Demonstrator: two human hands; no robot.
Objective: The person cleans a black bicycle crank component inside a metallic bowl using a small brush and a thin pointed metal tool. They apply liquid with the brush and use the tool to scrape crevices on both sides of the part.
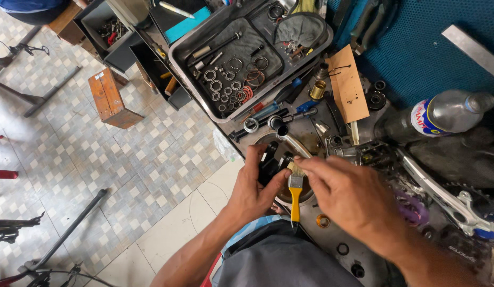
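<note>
Small yellow-handled paintbrush (295, 194) sat at lower centre of frame, long axis vertical, bristles up. Pinched near the ferrule by right hand (342, 194). Left hand (256, 183), just left of it, clenched on a black metal part (269, 166) over the round basin (311, 197).

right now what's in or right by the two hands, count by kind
Paintbrush, yellow handle, in the right hand: 1
Black metal part, in the left hand: 1
Round bowl under both hands: 1
Clear plastic bottle: 1
Total: 4
</note>
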